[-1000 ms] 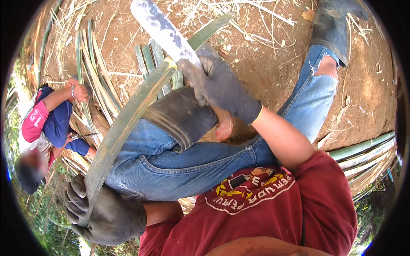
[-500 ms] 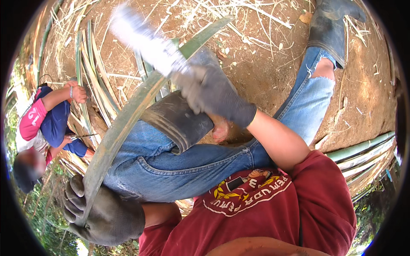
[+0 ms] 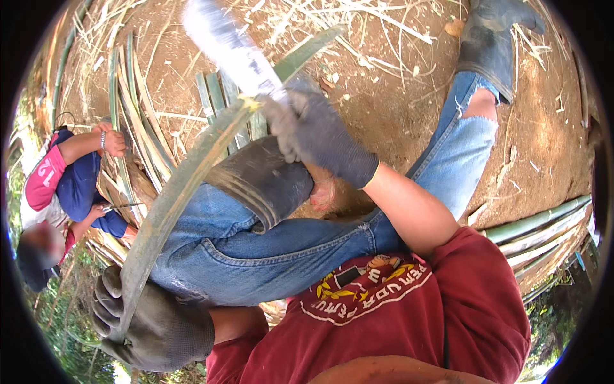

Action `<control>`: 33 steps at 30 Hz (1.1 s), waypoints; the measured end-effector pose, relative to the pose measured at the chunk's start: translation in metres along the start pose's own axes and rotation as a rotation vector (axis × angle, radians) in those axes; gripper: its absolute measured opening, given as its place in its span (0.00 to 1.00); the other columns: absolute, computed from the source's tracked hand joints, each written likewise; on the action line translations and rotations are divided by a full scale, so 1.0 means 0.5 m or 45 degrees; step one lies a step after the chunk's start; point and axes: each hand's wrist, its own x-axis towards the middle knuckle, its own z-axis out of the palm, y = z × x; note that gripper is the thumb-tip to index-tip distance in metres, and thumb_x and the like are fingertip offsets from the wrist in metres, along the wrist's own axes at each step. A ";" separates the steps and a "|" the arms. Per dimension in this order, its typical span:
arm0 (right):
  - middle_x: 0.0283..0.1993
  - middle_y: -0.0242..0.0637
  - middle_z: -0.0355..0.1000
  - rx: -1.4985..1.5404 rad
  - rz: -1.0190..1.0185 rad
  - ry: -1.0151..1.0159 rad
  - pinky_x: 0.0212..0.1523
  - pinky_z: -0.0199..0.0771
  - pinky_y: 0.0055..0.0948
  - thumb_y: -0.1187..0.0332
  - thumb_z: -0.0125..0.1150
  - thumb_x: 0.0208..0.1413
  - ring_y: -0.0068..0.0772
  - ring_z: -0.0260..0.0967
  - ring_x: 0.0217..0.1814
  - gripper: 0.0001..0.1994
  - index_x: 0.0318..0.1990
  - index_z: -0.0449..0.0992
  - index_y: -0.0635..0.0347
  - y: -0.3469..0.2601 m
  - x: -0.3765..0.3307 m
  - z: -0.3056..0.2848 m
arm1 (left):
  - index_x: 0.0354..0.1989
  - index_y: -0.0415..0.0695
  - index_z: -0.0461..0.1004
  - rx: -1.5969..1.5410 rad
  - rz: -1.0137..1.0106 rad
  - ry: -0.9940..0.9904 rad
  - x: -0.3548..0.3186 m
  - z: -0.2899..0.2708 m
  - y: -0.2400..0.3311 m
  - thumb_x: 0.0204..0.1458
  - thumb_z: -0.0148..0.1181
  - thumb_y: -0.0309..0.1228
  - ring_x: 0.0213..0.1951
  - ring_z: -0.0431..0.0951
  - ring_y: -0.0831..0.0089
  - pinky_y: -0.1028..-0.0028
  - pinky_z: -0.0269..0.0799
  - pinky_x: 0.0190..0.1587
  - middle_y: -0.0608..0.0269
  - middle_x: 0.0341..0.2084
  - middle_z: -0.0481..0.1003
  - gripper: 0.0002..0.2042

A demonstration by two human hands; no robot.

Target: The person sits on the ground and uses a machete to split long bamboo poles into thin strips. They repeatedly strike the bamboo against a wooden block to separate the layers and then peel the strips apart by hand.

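Note:
A long split strip of green bamboo (image 3: 173,198) slants across my bent leg, running from the lower left to the upper middle. My left hand (image 3: 157,320), in a dark glove, is closed around its near end. In my right hand (image 3: 329,134), also gloved, is a machete, its handle mostly hidden by the fingers. The wide silvery machete blade (image 3: 240,57) is blurred toward its tip and overlaps the strip in view, beside a pale, freshly cut spot. Whether the edge touches the bamboo there, I cannot tell.
A black rubber boot (image 3: 256,182) on my bent leg lies under the strip. More split bamboo strips (image 3: 144,121) lie on the brown soil at left, where another person (image 3: 77,185) crouches with a thin tool. Shavings (image 3: 371,19) litter the far ground. Bamboo poles (image 3: 543,224) lie at right.
The machete and my right hand have shifted a little to the right. A pale cut spot now shows on the strip by the blade. My left hand has stayed nearly in place.

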 end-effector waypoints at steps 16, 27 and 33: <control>0.14 0.32 0.65 0.108 0.106 0.034 0.15 0.68 0.25 0.43 0.54 0.61 0.21 0.66 0.14 0.28 0.26 0.71 0.65 -0.030 -0.007 -0.017 | 0.21 0.45 0.56 -0.298 -0.187 -0.405 0.009 -0.025 0.017 0.53 0.43 0.34 0.29 0.54 0.66 0.62 0.53 0.38 0.62 0.23 0.53 0.11; 0.14 0.31 0.66 0.038 0.224 -0.025 0.13 0.68 0.23 0.45 0.52 0.63 0.20 0.66 0.13 0.27 0.29 0.73 0.65 -0.065 -0.019 -0.029 | 0.17 0.49 0.56 -0.432 -0.240 -0.421 -0.012 0.002 0.005 0.50 0.44 0.38 0.24 0.54 0.70 0.68 0.54 0.33 0.67 0.16 0.53 0.13; 0.14 0.30 0.66 0.081 0.281 0.014 0.13 0.67 0.22 0.44 0.51 0.63 0.20 0.65 0.13 0.27 0.32 0.73 0.66 -0.078 0.004 -0.056 | 0.15 0.52 0.53 -0.530 -0.218 -0.475 -0.033 0.029 0.004 0.48 0.45 0.36 0.21 0.53 0.74 0.71 0.53 0.31 0.71 0.14 0.50 0.13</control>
